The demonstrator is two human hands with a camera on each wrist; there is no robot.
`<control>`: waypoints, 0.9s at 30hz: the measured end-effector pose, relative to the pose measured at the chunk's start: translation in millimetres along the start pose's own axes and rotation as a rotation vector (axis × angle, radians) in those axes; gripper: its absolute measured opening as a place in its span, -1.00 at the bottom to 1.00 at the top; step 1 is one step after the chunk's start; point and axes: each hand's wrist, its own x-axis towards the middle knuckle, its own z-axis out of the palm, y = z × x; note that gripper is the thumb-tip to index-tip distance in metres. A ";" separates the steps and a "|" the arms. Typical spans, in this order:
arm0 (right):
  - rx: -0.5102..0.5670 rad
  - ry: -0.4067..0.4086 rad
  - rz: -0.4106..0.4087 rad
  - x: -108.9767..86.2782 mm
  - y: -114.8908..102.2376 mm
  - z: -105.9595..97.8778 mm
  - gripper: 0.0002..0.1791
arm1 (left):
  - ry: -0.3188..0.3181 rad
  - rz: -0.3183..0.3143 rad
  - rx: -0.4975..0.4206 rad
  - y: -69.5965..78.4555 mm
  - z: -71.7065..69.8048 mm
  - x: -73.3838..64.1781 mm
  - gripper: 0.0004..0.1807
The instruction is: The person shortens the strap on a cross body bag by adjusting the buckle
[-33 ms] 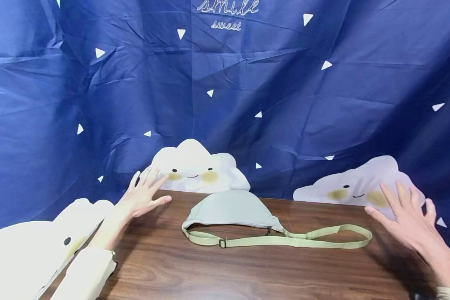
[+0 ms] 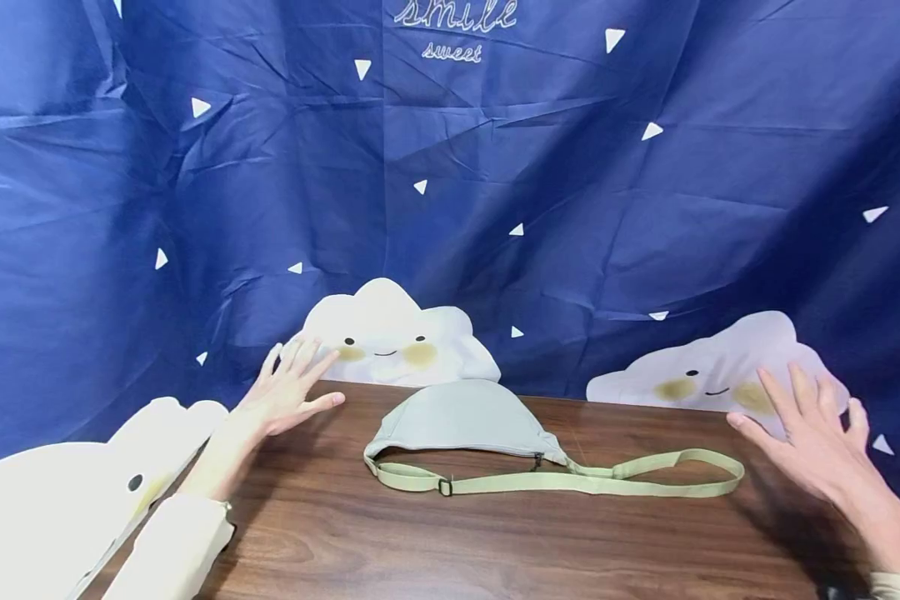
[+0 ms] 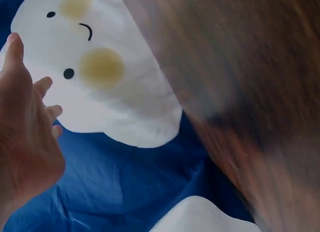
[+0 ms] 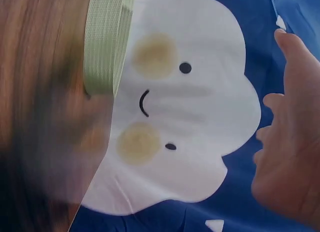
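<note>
A pale grey-green waist bag [image 2: 461, 417] lies on the brown wooden table [image 2: 495, 542], its curved side toward the back. Its zipper runs along the near edge, with a dark puller at the right end. The light green strap [image 2: 570, 482] with a black slider loops out to the right; part of that strap [image 4: 102, 47] also shows in the right wrist view. To the left of the bag, my left hand [image 2: 285, 396] is raised with fingers spread, touching nothing. My right hand [image 2: 821, 437] hovers beyond the strap's right end, fingers apart and holding nothing.
Behind the table hangs a blue cloth [image 2: 450, 208] printed with white triangles, lettering and smiling clouds [image 2: 390, 325]. At the left, another white cloud shape [image 2: 60, 500] borders the table's side edge. A small dark object shows at the bottom right, too cut off to identify.
</note>
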 end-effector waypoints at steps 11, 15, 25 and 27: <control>0.068 0.088 -0.246 25.4 -82.6 6.0 -0.25 | -0.167 0.360 -0.253 122.0 -7.4 11.4 -0.42; 0.091 0.000 -0.363 32.3 -127.7 19.4 -0.46 | -0.382 0.391 -0.273 169.4 -2.2 8.0 -0.35; 0.192 -0.178 -0.505 29.3 -206.5 49.8 -0.71 | -0.421 0.431 -0.089 214.8 9.9 16.4 -0.92; 0.218 -0.215 -0.496 28.5 -217.5 52.5 -0.67 | -0.401 0.446 -0.110 215.1 6.3 18.5 -0.94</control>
